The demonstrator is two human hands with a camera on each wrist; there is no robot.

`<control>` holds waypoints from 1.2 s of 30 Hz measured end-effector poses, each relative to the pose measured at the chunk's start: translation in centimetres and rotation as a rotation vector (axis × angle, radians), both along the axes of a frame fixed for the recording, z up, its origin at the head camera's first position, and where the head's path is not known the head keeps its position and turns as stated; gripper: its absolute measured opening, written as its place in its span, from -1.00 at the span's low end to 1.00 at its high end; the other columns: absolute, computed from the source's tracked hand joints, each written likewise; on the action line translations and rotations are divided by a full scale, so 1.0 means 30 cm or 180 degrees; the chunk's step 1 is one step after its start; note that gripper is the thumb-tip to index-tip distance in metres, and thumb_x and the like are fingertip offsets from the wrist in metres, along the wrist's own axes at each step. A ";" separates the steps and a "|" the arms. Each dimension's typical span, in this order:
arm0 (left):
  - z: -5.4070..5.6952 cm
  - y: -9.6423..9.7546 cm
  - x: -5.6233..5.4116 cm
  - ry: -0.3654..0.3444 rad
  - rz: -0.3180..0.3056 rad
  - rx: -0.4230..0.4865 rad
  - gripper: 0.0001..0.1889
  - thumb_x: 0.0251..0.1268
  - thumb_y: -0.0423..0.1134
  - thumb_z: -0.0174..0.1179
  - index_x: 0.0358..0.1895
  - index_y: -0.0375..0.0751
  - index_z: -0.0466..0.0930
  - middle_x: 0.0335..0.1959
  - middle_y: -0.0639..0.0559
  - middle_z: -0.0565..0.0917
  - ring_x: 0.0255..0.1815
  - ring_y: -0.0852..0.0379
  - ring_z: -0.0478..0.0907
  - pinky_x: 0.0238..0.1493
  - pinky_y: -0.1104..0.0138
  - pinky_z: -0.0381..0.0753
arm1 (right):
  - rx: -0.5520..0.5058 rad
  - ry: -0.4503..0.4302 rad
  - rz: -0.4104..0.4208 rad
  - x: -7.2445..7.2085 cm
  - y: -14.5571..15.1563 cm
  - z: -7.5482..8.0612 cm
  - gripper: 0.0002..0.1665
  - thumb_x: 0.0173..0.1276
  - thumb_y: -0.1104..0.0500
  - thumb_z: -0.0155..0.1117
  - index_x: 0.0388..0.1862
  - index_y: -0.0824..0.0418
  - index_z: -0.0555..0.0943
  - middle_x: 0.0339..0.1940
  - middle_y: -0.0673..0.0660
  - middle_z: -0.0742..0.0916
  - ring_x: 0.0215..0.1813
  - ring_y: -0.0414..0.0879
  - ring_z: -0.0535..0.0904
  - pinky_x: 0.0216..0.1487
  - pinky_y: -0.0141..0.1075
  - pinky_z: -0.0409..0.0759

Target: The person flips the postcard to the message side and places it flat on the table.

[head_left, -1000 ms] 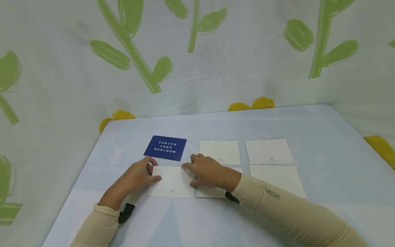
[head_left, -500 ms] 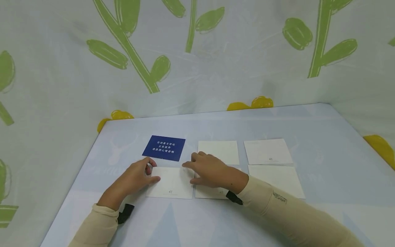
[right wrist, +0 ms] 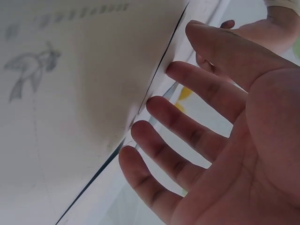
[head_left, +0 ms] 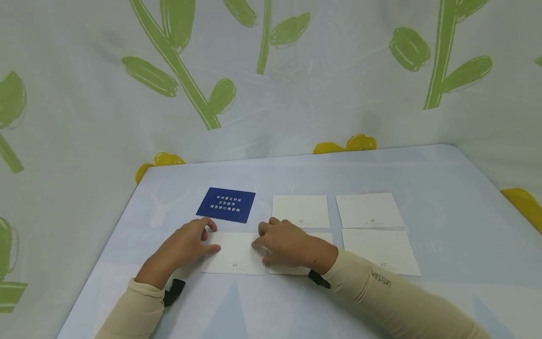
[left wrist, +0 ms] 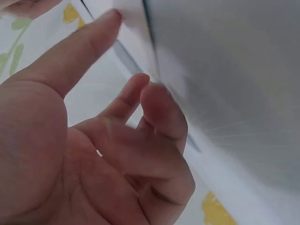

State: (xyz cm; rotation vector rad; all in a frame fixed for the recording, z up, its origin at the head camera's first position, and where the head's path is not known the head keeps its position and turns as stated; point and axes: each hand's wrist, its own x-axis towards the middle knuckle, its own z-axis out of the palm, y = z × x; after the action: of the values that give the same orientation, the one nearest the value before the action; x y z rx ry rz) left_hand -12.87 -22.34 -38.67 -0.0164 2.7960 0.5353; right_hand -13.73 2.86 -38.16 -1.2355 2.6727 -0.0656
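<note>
A white card point(head_left: 237, 256) with a small printed mark lies flat on the table in the head view. My left hand point(head_left: 186, 246) is at its left side, thumb tip over the card and the other fingers bent near its far left corner. Across the card's right edge, my right hand point(head_left: 292, 242) touches down with its fingertips, overlapping a second white card point(head_left: 290, 270). The right wrist view shows those fingers point(right wrist: 164, 119) loosely extended along a card edge. A dark blue card point(head_left: 226, 205) with white lettering lies just beyond the left hand.
More white cards lie in rows to the right: one behind the right hand point(head_left: 300, 209), one at the far right point(head_left: 368, 209) and one nearer point(head_left: 381, 252). The pale patterned table point(head_left: 254, 306) meets a leaf-printed cloth point(head_left: 330, 94) at its back edge.
The right hand's index fingertip has slid a little toward the body along the white card's right edge. The left hand and the cards stay almost in place.
</note>
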 end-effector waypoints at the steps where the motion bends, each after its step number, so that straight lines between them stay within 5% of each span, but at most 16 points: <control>1: 0.005 0.004 -0.002 0.0054 -0.0033 -0.0048 -0.52 0.12 -0.09 0.48 0.08 -0.11 0.55 -0.25 -0.05 0.58 -0.31 0.05 0.50 -0.32 0.27 0.52 | 0.0031 0.0024 0.0003 0.002 -0.001 -0.001 -0.57 0.29 -0.08 0.43 0.16 -0.21 0.68 0.06 -0.03 0.67 0.06 -0.12 0.52 -0.02 -0.28 0.59; 7: 0.041 0.040 -0.038 0.0552 -0.0265 -0.0143 -0.57 0.27 -0.03 0.37 0.13 -0.13 0.56 -0.04 -0.14 0.63 -0.11 -0.06 0.60 -0.09 0.08 0.68 | 0.0286 0.0281 0.0116 0.017 -0.011 -0.001 -0.58 0.33 -0.10 0.38 0.17 -0.21 0.66 0.07 -0.04 0.66 0.06 -0.11 0.52 -0.01 -0.26 0.56; 11: 0.062 0.073 -0.077 0.0702 -0.0328 -0.0209 -0.48 0.30 0.00 0.34 0.25 -0.13 0.52 0.22 -0.22 0.56 0.21 -0.22 0.53 0.20 -0.12 0.56 | 0.0334 0.0358 0.0190 0.026 -0.013 -0.002 -0.58 0.35 -0.10 0.36 0.19 -0.18 0.64 0.16 -0.03 0.66 0.12 -0.08 0.53 0.06 -0.21 0.59; 17: 0.076 0.121 -0.151 0.0607 -0.0408 -0.0422 -0.33 0.31 0.08 0.30 0.40 -0.14 0.41 0.36 -0.30 0.46 0.33 -0.32 0.44 0.30 -0.22 0.42 | 0.0366 0.0384 0.0203 0.031 -0.007 0.009 -0.53 0.34 -0.11 0.37 0.23 -0.18 0.61 0.25 -0.06 0.63 0.19 -0.07 0.53 0.12 -0.18 0.59; 23: 0.066 0.148 -0.199 0.0267 -0.0422 -0.0628 -0.16 0.25 0.22 0.29 0.49 -0.14 0.29 0.45 -0.33 0.36 0.40 -0.39 0.36 0.31 -0.28 0.37 | 0.0336 0.0389 0.0181 0.031 0.000 0.003 -0.54 0.36 -0.09 0.34 0.24 -0.16 0.61 0.27 -0.05 0.63 0.20 -0.07 0.52 0.13 -0.16 0.58; 36: 0.043 0.171 -0.200 0.0087 -0.0395 -0.0679 -0.03 0.14 0.34 0.30 0.51 -0.16 0.26 0.50 -0.33 0.29 0.48 -0.45 0.22 0.30 -0.32 0.36 | 0.0344 0.0467 0.0216 0.044 0.007 0.006 -0.52 0.36 -0.12 0.34 0.25 -0.19 0.58 0.29 -0.07 0.61 0.22 -0.07 0.54 0.08 -0.18 0.59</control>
State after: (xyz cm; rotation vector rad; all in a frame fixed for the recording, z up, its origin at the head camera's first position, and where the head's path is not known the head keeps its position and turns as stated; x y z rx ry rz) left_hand -18.87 -17.21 -37.39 0.1194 2.8438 0.2084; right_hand -12.40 3.08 -37.99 -1.3433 2.7120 0.1836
